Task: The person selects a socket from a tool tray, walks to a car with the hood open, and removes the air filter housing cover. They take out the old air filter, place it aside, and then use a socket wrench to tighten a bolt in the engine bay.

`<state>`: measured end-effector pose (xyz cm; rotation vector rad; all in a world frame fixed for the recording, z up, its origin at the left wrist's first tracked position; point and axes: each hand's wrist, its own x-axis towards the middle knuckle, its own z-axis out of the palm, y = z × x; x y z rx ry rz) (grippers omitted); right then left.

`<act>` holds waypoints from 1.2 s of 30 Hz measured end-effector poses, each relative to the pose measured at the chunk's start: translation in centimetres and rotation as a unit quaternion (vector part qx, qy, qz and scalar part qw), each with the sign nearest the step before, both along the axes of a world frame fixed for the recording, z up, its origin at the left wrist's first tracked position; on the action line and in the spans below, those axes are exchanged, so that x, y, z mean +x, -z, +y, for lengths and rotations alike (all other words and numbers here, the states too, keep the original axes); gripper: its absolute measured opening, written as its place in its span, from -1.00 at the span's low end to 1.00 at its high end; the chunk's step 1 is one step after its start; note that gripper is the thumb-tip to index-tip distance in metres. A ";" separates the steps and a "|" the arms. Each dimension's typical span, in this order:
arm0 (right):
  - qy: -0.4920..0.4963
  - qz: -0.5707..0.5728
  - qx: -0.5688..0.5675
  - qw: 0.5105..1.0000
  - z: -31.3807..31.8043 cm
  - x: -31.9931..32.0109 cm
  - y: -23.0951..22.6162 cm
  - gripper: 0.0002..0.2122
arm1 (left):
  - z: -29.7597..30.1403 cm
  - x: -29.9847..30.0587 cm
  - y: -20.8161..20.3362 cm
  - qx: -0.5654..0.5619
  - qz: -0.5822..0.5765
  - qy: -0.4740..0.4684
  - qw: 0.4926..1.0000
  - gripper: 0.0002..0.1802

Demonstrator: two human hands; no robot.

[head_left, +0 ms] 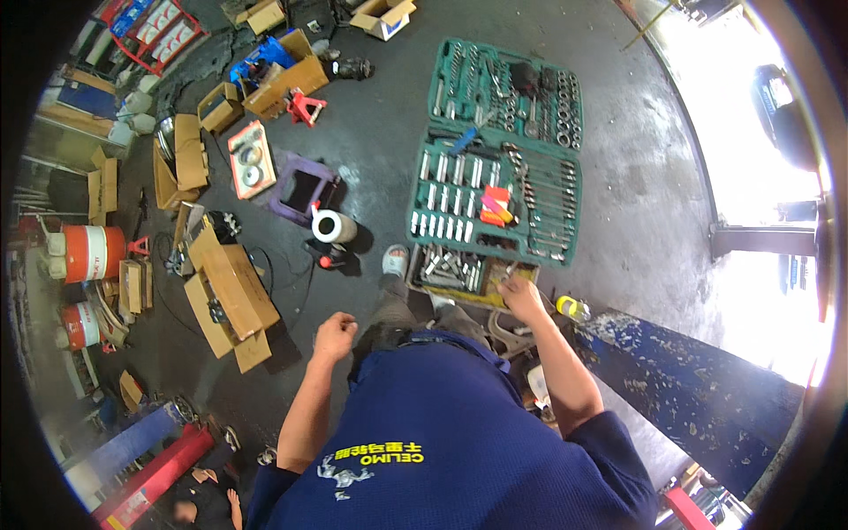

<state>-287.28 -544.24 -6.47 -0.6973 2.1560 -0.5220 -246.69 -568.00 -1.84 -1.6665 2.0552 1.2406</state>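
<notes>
Brown cardboard boxes are lying on the floor at left. The left hand is hanging curled, holding nothing. The right hand is reaching, fingers bent, into the yellow tray below the green socket case.

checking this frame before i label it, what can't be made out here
- Head view: whatever the right hand grips in the yellow tray of loose sockets is too small and hidden by its fingers.
- Left hand: a closed fist; anything inside is hidden.
- Open green plastic socket set case: individual tools are too small.
- Top right: the doorway is blown out by glare.
</notes>
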 end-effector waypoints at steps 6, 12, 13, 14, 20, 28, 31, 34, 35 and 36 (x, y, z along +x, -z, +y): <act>0.079 -0.029 0.004 0.996 -0.5 5.2 0.8 -0.70 | -8.1 -4.5 0.5 0.036 0.014 0.045 0.998 -0.67; 0.108 0.043 0.053 0.992 -6.4 8.9 4.5 -0.58 | -14.1 -5.2 1.5 0.041 0.020 0.062 0.997 -0.68; 0.107 0.060 0.036 0.992 -7.4 9.1 5.3 -0.56 | -15.0 -4.9 1.7 0.040 0.016 0.075 0.996 -0.68; 0.120 0.066 0.058 0.989 -8.3 9.1 6.1 -0.55 | -15.6 -4.4 1.8 0.041 0.008 0.080 0.996 -0.68; 0.196 0.109 0.077 0.972 -12.3 10.6 10.3 -0.55 | -18.5 1.1 1.9 0.023 -0.015 0.058 0.998 -0.67; 0.236 0.159 0.124 0.951 -13.8 10.6 11.4 -0.57 | -19.5 5.6 2.4 0.041 -0.058 0.037 0.997 -0.64; 0.201 0.174 0.219 0.939 -14.3 10.7 11.7 -0.49 | -19.7 6.0 3.4 0.042 -0.041 0.067 0.996 -0.64; 0.228 0.137 0.228 0.937 -14.6 10.6 11.7 -0.46 | -20.3 6.1 4.7 0.040 -0.039 0.090 0.994 -0.65; 0.253 0.128 0.221 0.933 -14.8 10.5 11.6 -0.47 | -20.6 6.2 5.1 0.044 -0.033 0.091 0.994 -0.65; 0.266 0.120 0.214 0.932 -14.7 10.5 11.3 -0.49 | -21.1 6.1 5.4 0.043 -0.032 0.083 0.995 -0.65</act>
